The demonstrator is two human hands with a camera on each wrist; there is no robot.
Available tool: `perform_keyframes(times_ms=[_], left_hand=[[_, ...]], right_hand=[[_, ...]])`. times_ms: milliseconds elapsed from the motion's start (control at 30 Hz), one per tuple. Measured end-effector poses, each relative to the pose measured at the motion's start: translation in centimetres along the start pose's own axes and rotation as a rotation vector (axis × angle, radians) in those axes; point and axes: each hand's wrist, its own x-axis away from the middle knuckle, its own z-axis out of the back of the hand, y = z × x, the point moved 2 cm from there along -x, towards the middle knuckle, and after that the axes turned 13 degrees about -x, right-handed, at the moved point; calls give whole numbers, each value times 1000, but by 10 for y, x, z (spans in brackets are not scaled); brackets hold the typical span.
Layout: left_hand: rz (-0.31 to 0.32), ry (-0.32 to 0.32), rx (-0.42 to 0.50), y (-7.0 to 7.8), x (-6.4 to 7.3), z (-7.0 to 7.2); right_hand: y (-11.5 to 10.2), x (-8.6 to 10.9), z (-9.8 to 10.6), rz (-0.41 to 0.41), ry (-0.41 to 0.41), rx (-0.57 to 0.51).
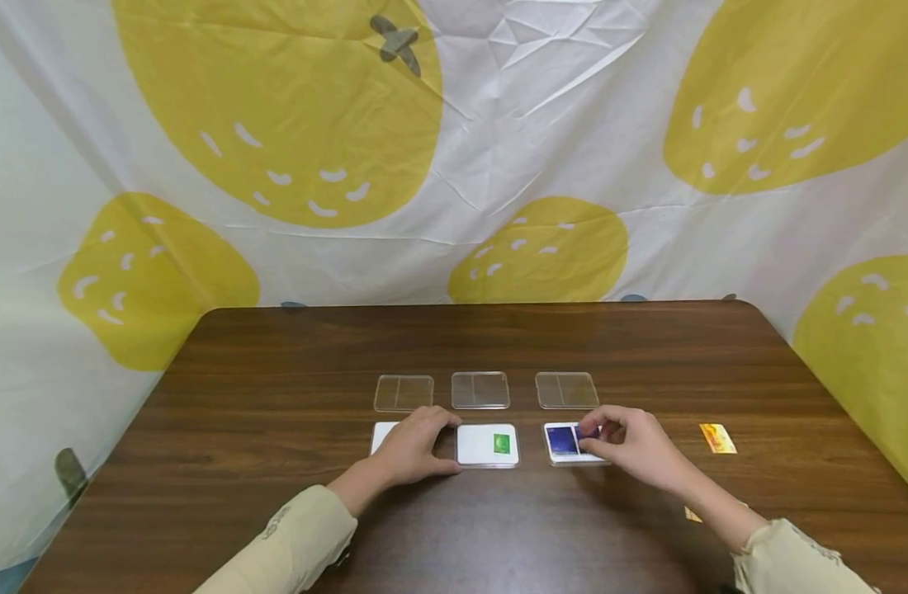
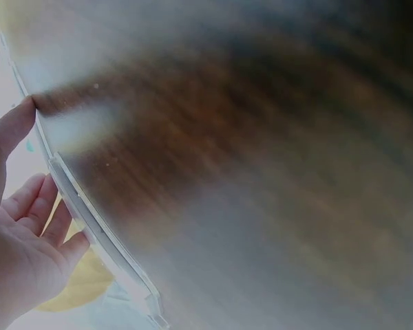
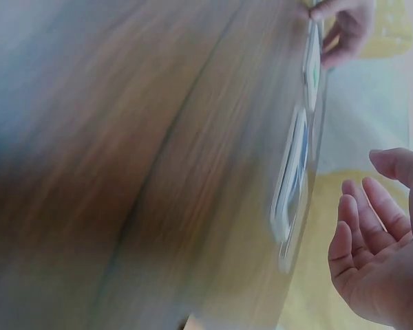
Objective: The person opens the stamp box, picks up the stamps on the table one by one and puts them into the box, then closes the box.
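Three white-backed flat clear cases lie in a row. Beside the left edge of the middle case (image 1: 487, 446), which bears a small green stamp-like piece (image 1: 502, 444), my left hand (image 1: 417, 445) rests with thumb and fingers spread. It partly covers the left case (image 1: 380, 435). Over the right case (image 1: 579, 460), holding dark blue pieces (image 1: 561, 440), hovers my right hand (image 1: 636, 445). In the right wrist view this hand (image 3: 385, 254) is loosely curved, thumb apart from the fingers, with nothing visible between them.
Behind the cases, three clear lids (image 1: 480, 390) lie in a row on the brown wooden table (image 1: 276, 363). An orange-yellow stamp-like piece (image 1: 717, 439) lies to the right; another (image 1: 692, 514) is mostly hidden by my right forearm. A fruit-patterned cloth (image 1: 484, 165) hangs behind the table.
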Motion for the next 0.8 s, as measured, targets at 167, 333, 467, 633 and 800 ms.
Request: perform_keyframes(times_ms=[167,333,467,633,800], left_hand=[[1,-2,-4,0,-1,0],[5,-5,-6,0,-1,-1],[5,-5,-9,0,-1,-2],[0,-2,-6,0,-1,-2],[6,-2,-7,-1,-1,-2]], right_hand=[[10,19,27,-19,35,29],[20,39,52,-53,49,80],[28,55,72,-109,51,140],[39,76,89,-169,75,201],[50,94,101,-163,94,277]])
